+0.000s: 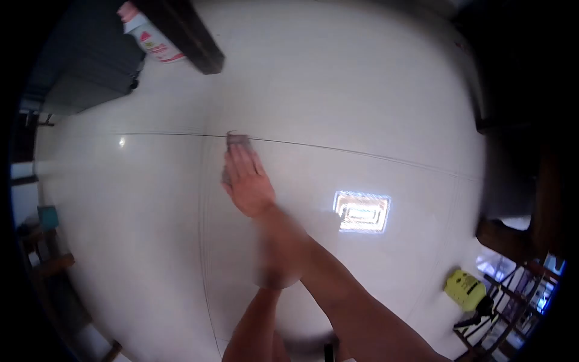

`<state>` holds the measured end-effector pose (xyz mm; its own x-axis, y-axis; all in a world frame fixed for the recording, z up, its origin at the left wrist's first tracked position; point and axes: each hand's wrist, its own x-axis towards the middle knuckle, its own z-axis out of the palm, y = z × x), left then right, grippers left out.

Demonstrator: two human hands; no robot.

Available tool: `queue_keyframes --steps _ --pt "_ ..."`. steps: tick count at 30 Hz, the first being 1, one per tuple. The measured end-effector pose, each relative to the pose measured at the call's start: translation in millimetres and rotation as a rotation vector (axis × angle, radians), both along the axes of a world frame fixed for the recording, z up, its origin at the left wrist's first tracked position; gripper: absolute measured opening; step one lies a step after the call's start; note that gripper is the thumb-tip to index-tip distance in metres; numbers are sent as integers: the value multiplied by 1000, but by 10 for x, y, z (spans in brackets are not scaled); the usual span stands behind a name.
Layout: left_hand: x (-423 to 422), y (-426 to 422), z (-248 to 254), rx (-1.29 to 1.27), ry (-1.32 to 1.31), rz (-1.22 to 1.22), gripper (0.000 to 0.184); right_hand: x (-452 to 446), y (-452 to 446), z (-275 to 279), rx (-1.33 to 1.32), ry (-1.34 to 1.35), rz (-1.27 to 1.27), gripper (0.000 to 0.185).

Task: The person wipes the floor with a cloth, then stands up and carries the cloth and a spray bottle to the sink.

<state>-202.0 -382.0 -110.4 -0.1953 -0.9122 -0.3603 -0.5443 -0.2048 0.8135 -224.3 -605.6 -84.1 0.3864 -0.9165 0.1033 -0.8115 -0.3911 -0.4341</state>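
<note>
- Right hand point(247, 184): laid out flat, palm down, fingers straight and close together, pressing on a grey-brown cloth point(239, 141).
- Cloth: on the pale tiled floor point(338, 96), under the right hand; it shows past the fingertips and beside the thumb side. The part below the palm is hidden, so its full size and folds cannot be told. It lies at a thin dark seam in the floor.
- Left hand point(278, 259): badly blurred, overlapping the right forearm just behind the right wrist. Finger outlines are lost; whether it is open, closed or gripping cannot be told.
- Right of the hands: a bright rectangular reflection point(362, 212) on the floor.
- Farther right and nearer the body: a yellow object point(465, 291) with a black part, beside a dark rack point(512, 308); the type of object is unclear.
- Beyond the hands, to the left: a white container point(148, 39) with pink-red markings, partly covered by a dark post point(190, 36); lettering illegible. A grey box-like unit point(90, 66) stands farther left, its outer side lost in shadow.
- Far left of the hands: a small teal item point(47, 216), indistinct.
- Near the body: a dark rounded shape point(304, 345), cut off at the lower edge.
</note>
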Motion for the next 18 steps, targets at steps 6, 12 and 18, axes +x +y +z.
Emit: queue_keyframes --steps 6,12,18 --pt "12 -166 308 -520 -604 -300 76 -2178 321 4 -133 -81 -251 68" --pt "-66 -232 468 -557 -569 -291 70 -5131 1652 -149 -46 271 -798 67" --pt "-93 -193 507 -614 -632 -265 68 -5436 1935 -182 63 334 -965 68"
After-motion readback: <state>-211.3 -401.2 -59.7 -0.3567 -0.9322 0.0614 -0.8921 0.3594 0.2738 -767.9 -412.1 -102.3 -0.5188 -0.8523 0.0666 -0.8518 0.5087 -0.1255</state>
